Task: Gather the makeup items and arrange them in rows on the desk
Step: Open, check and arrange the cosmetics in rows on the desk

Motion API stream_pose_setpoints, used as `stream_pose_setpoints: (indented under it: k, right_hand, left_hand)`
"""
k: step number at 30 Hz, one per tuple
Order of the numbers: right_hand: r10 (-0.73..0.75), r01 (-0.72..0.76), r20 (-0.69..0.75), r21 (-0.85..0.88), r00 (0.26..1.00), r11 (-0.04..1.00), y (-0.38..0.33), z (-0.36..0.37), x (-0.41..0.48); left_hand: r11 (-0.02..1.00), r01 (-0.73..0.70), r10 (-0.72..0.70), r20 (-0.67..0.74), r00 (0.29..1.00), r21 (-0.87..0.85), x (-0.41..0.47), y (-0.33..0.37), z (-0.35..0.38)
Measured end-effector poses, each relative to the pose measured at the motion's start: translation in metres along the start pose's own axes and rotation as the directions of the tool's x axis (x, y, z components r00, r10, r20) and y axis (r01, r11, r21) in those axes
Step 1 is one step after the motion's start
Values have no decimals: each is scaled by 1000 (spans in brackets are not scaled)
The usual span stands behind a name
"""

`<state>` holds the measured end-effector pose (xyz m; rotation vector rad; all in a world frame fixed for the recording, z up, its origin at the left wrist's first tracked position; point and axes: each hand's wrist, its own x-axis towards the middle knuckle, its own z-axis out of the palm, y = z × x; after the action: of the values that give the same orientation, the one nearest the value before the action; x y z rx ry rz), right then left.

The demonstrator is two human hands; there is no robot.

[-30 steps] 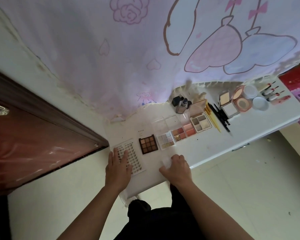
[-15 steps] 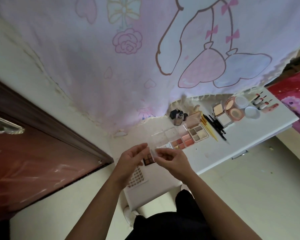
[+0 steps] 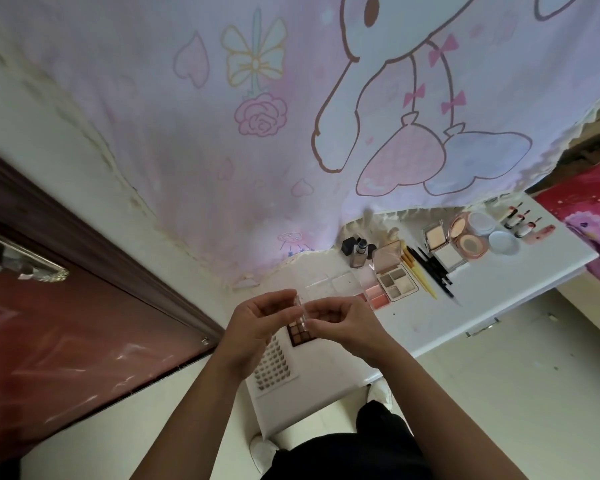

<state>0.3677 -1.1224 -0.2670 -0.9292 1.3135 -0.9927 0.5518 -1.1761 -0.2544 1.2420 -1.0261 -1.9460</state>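
One pink cartoon curtain [image 3: 291, 133] fills the view from 9 to 2 o'clock, and one red-brown door [image 3: 66, 341] stands at 8 o'clock. One white desk [image 3: 499, 299] runs from the centre toward 3 o'clock.

Above its near end, the left hand [image 3: 253, 327] and the right hand [image 3: 343, 323] both pinch one small clear palette case [image 3: 301, 308] with curled fingers, holding it edge-on and off the desk. At 6 o'clock of the case lie one dotted white sheet [image 3: 274, 365] and one brown eyeshadow palette [image 3: 302, 336].

Toward 2 o'clock from the hands, in rows, are:
- one clear tray [image 3: 329, 285]
- one four-pan mirrored palette [image 3: 394, 278]
- one pink blush palette [image 3: 374, 296]
- one square compact [image 3: 442, 244]
- one round rose-gold compact [image 3: 468, 237]
- two pale round lids [image 3: 503, 242]
- one bunch of yellow and black pencils [image 3: 426, 275]
- one foundation bottle [image 3: 359, 252]
- about four lip tubes [image 3: 520, 220]

Any lettering is too small to read.
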Motion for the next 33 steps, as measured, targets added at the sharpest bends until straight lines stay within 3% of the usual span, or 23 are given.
stream_pose_setpoints:
  k: [9, 16, 21, 24, 28, 33]
  right_hand:
    - [24, -25, 20, 92, 1000, 995, -3, -5, -8]
    - [-58, 62, -82, 52, 995, 997, -2, -8, -7]
    - [-89, 98, -88, 97, 992, 990, -9, -6, -11]
    - [-50, 70, -150, 133, 987, 989, -7, -6, -10]
    - [36, 32, -270, 243, 962, 970, 0, -8, -7]
    - [74, -26, -318, 154, 945, 988, 10, -20, -5]
  left_hand:
    - [999, -15, 16, 35, 999, -52, 0, -3, 3]
    - [927, 24, -8, 44, 999, -375, 4, -7, 0]
    - [895, -2, 16, 29, 999, -446, 6, -7, 3]
    - [906, -11, 3, -20, 1000, -424, 6, -7, 4]
    - [962, 2, -13, -39, 999, -274, 7, -13, 5]
    - [994, 53, -63, -93, 994, -101, 8, -27, 11]
